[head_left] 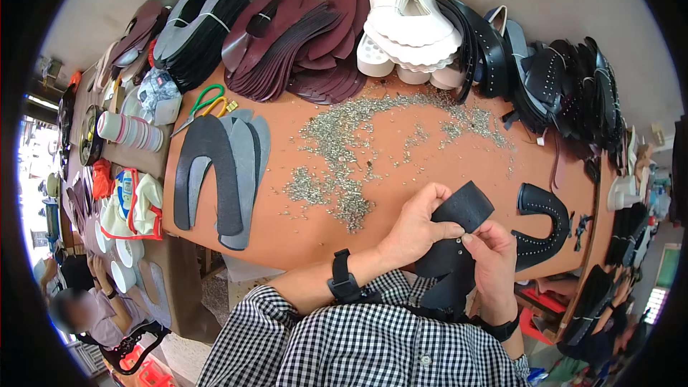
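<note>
My left grip (pixel 416 229) is closed on the black strap piece (pixel 464 206), thumb on the near face and fingers largely hidden behind it. My right grip (pixel 496 256) pinches the same piece just beside the left thumb, near a few small bright studs. The piece is suspended in front of my shirt (pixel 373 340), at the near edge of the tabletop (pixel 437 165); its upper end stands up above both thumbs and its lower part hangs below.

Handling: the material appears to be thin leather or a similar sheet. Expect low weight, easy bending and little risk of breakage. The smooth face may slide slightly under dry fingertips; the surface could crease if folded hard. Take hold by the flat width, one grip on each side of the work point, thumbs in front and fingers supporting behind. Keep pressure off the stud points.

Adjacent items: loose metal studs (pixel 337 129) lie scattered beyond my hands; a studded curved piece (pixel 553 233) rests to the right.
</note>
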A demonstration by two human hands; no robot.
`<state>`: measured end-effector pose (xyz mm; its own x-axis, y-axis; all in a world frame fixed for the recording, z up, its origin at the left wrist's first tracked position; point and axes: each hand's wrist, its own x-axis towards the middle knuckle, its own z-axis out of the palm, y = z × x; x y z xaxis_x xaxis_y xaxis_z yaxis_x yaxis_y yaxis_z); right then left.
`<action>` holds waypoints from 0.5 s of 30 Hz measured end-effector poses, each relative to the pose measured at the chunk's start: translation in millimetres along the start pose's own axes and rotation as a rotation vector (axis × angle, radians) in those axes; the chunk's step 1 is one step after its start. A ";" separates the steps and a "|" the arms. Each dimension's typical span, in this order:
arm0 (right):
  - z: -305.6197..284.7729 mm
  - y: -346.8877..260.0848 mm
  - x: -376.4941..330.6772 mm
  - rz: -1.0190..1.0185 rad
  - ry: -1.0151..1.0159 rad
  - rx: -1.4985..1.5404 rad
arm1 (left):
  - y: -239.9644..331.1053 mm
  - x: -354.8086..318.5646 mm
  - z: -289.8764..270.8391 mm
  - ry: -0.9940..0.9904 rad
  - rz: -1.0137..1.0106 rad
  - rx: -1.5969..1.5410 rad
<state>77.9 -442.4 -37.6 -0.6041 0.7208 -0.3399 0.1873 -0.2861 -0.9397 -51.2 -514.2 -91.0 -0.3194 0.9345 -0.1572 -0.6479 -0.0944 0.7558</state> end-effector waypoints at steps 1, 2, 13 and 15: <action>0.0 -0.8 0.3 0.022 -0.022 -0.002 | -2.6 0.5 -2.4 -0.024 0.010 -0.048; 0.4 -0.5 1.5 0.021 -0.028 -0.003 | -6.3 2.1 -5.4 -0.020 0.015 -0.048; -4.0 7.6 12.7 0.053 -0.120 0.028 | -15.4 2.0 -11.3 0.072 0.095 0.172; 5.9 4.6 12.5 0.061 -0.107 0.089 | -11.7 4.3 -13.9 0.030 0.085 0.255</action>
<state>66.6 -438.4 -46.0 -0.6736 0.6304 -0.3857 0.1593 -0.3857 -0.9087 -54.6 -513.9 -109.4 -0.3877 0.9161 -0.1020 -0.4243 -0.0791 0.9021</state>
